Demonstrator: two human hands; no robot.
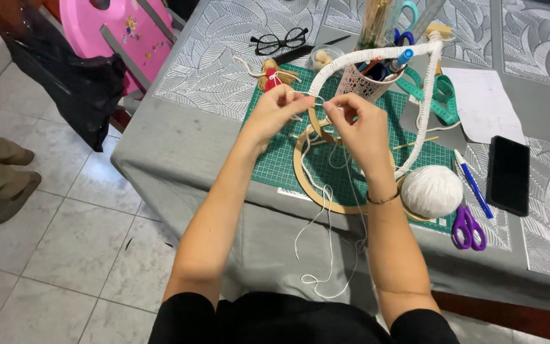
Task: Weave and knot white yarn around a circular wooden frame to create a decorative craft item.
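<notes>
My left hand (280, 109) and my right hand (359, 124) meet over a green cutting mat (275, 162), both pinching thin white cord (329, 248) at a cord-wrapped hoop (377, 54) that arcs up and to the right. The loose cord ends hang down past the table edge toward my lap. A bare wooden ring (305, 178) lies on the mat under my hands. A ball of white cord (431, 190) sits just right of my right wrist.
Purple scissors (468, 228), a blue pen (472, 183) and a black phone (508, 174) lie at the right. Farther back are a cup of tools (372, 79), a green tape measure (442, 95), paper (484, 105), glasses (279, 41) and a small doll (272, 76). Another person's feet (1, 178) are at the left.
</notes>
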